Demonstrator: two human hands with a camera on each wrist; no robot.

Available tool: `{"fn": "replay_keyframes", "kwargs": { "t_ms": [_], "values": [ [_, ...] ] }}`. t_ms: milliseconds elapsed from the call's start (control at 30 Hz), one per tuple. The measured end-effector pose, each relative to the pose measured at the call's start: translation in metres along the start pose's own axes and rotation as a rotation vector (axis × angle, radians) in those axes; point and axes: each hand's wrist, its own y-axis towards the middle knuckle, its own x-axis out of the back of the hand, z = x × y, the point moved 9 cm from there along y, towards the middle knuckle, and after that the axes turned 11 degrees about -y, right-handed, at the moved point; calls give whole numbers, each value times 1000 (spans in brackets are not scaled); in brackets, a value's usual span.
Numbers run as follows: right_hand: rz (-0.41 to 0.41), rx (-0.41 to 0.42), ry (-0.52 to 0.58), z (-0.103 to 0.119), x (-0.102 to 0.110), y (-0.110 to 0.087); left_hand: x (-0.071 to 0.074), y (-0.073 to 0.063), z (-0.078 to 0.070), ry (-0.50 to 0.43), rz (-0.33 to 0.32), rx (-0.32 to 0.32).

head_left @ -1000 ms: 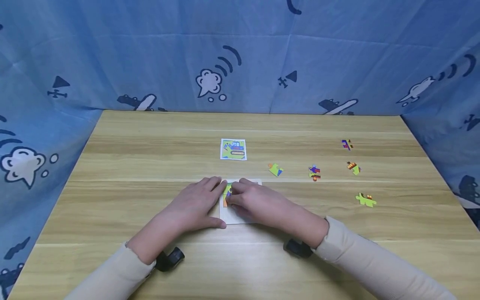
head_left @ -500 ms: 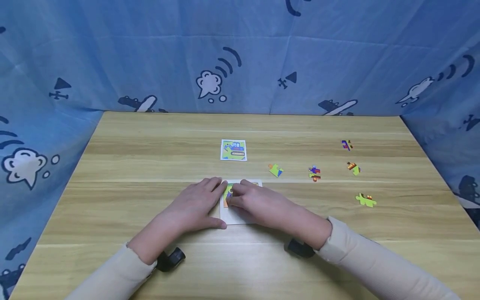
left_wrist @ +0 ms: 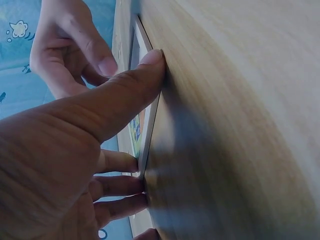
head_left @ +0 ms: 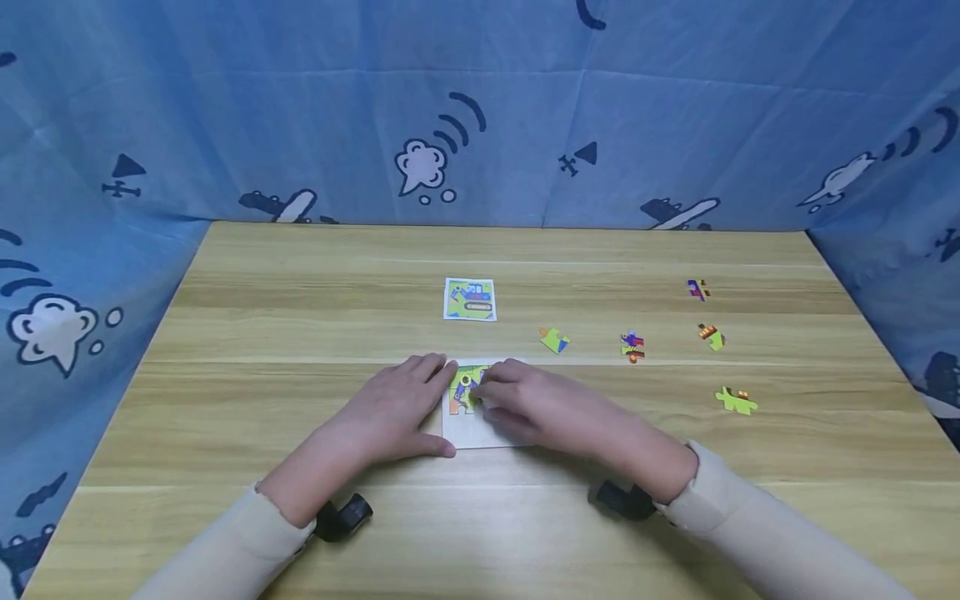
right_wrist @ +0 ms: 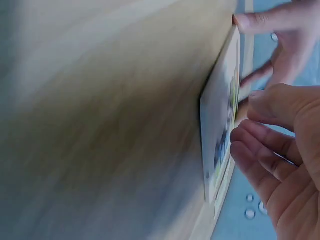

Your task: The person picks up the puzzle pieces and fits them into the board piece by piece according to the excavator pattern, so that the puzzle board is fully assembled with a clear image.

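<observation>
Head view: I judge this is seating a piece on the puzzle board (head_left: 467, 435).
Left hand (head_left: 390, 410) lies spread at its nine-o'clock edge; right hand (head_left: 543, 408), thumb parted from fingers, hovers by the laid pieces (head_left: 464, 383); next likely needs the loose piece (head_left: 553, 340) near half past one.

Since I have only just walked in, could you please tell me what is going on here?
Someone is partway through a small jigsaw. Their left grip rests along the left edge of the puzzle board, and the right grip is over it, with nothing visibly held. Placed pieces show in its far left part. Five unplaced pieces lie off to the right, and a picture card lies beyond the board.
</observation>
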Motion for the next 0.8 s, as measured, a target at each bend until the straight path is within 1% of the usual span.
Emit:
{"fn": "replay_keyframes", "kwargs": {
  "t_ms": [67,167,300,433,667,800],
  "values": [
    [-14,-35,-10,-8,4,-6,0,0,0,1,1,4],
    [-43,-110,-25,-24,11,-17,0,0,-1,-1,1,13],
    [-94,-215,-23,-50,17,-36,0,0,-1,-1,-1,19],
    [-143,-284,-24,-75,19,-55,-1,0,-1,1,-2,24],
    [-166,-387,-20,-113,22,-90,-3,0,0,3,-3,27],
    [-160,-446,-4,-133,23,-104,-3,0,0,0,-3,29]
  ]
}}
